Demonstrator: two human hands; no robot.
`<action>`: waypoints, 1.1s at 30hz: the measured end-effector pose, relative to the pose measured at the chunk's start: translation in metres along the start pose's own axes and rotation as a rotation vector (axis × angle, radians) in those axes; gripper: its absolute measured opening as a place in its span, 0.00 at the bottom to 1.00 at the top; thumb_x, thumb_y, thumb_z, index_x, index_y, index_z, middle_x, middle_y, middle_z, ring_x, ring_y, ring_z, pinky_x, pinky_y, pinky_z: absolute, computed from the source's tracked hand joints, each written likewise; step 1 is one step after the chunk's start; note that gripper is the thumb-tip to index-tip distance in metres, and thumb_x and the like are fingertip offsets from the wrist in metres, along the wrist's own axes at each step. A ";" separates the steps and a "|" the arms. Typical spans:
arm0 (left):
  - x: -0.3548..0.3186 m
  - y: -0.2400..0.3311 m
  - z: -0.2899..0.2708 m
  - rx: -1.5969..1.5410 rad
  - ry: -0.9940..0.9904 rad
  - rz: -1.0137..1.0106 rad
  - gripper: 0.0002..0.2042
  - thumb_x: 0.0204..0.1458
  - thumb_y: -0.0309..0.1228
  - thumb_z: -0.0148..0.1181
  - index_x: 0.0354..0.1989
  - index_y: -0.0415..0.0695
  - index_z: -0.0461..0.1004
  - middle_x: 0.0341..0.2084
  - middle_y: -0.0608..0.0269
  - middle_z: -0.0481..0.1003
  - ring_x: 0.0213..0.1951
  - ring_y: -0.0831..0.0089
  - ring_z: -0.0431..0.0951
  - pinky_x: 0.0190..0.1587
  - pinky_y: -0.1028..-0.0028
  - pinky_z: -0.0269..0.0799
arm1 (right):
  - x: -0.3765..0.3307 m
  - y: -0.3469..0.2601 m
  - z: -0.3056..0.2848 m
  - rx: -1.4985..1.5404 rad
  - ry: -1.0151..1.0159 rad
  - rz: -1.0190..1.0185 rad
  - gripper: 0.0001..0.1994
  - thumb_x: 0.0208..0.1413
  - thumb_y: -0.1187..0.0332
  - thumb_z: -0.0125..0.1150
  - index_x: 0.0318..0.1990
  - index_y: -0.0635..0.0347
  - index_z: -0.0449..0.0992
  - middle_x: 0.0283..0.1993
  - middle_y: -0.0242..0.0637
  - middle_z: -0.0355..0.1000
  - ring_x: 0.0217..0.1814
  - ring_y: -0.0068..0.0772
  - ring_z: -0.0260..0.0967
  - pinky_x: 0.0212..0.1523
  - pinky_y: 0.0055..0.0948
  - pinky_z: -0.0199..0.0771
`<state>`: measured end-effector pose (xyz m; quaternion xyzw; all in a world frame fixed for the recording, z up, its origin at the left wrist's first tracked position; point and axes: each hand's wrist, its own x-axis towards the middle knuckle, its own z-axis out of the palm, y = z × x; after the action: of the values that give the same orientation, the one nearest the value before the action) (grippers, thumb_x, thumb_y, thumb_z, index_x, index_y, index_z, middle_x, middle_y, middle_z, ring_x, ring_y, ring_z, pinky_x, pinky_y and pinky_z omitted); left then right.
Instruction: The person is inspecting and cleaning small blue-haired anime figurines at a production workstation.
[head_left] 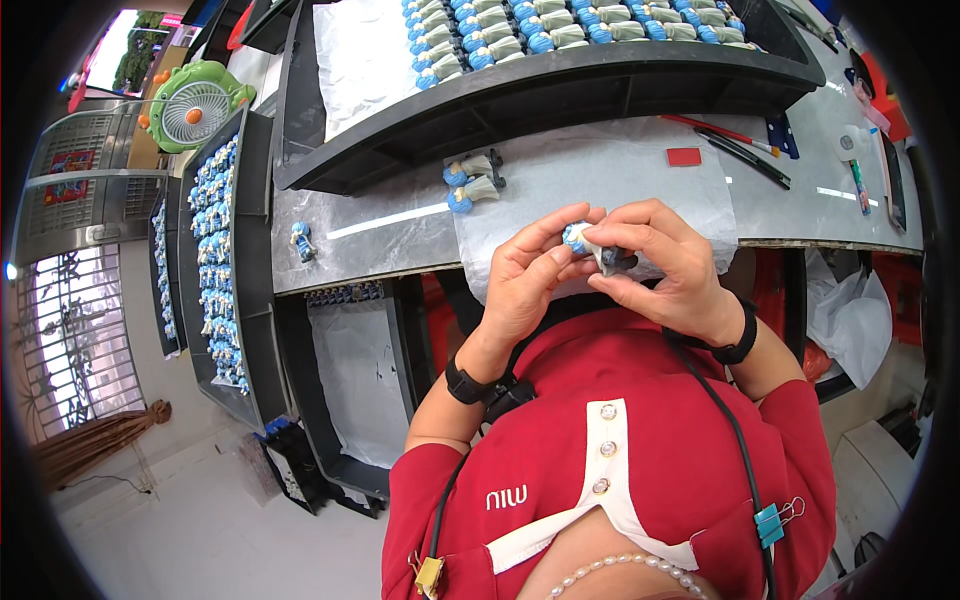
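Observation:
Between my two hands, above the near edge of the table, is a small figurine (583,238) with a blue top, a pale middle and a dark base. My left hand (535,262) pinches it near its blue end. The fingers of my right hand (672,262) close round the pale and dark end. My fingertips hide part of it. Two similar figurines (474,188) lie side by side on the white paper (560,165) beyond my left hand. Another figurine (303,241) rests alone on the table further left.
A large black tray (560,90) with rows of figurines stands at the back. More filled trays (258,250) are at the left. A lower tray (360,370) holds paper. Pens (742,158), a brush (715,133) and a red block (684,157) lie right. A green fan (197,108) stands far left.

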<state>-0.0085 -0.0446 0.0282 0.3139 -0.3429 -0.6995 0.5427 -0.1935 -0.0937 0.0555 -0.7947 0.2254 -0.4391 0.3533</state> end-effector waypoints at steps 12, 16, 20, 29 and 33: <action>0.002 0.003 0.009 -0.066 0.116 -0.003 0.17 0.59 0.23 0.45 0.58 0.39 0.62 0.54 0.52 0.68 0.50 0.71 0.72 0.51 0.74 0.73 | 0.000 0.003 -0.004 0.000 0.002 0.071 0.20 0.37 0.77 0.70 0.42 0.60 0.73 0.42 0.38 0.69 0.37 0.30 0.70 0.35 0.25 0.74; 0.005 -0.002 0.007 -0.062 0.162 0.021 0.17 0.59 0.27 0.48 0.56 0.38 0.62 0.52 0.49 0.69 0.49 0.70 0.73 0.50 0.74 0.73 | -0.002 0.005 0.001 0.043 0.004 0.095 0.20 0.37 0.77 0.70 0.41 0.60 0.73 0.41 0.39 0.68 0.36 0.30 0.70 0.35 0.24 0.74; 0.005 -0.007 0.001 -0.095 0.151 0.003 0.17 0.59 0.29 0.50 0.56 0.39 0.63 0.50 0.53 0.70 0.48 0.72 0.73 0.49 0.75 0.72 | -0.003 0.003 0.004 0.046 0.002 0.112 0.19 0.37 0.75 0.72 0.41 0.61 0.73 0.41 0.38 0.68 0.36 0.28 0.70 0.35 0.23 0.75; 0.009 -0.010 0.002 -0.135 0.142 0.003 0.17 0.59 0.31 0.51 0.56 0.39 0.65 0.49 0.54 0.72 0.44 0.75 0.73 0.44 0.77 0.71 | -0.005 0.006 0.004 0.058 -0.010 0.111 0.19 0.38 0.76 0.72 0.41 0.62 0.74 0.42 0.38 0.68 0.36 0.26 0.70 0.34 0.22 0.75; 0.009 -0.011 0.002 -0.144 0.141 0.021 0.17 0.59 0.31 0.51 0.56 0.40 0.65 0.49 0.53 0.71 0.43 0.76 0.73 0.44 0.77 0.70 | -0.006 0.006 0.004 0.061 -0.019 0.115 0.19 0.38 0.77 0.71 0.41 0.62 0.74 0.43 0.39 0.67 0.36 0.26 0.71 0.35 0.22 0.76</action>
<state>-0.0183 -0.0509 0.0199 0.3188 -0.2561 -0.6928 0.5940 -0.1929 -0.0921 0.0463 -0.7736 0.2538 -0.4170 0.4039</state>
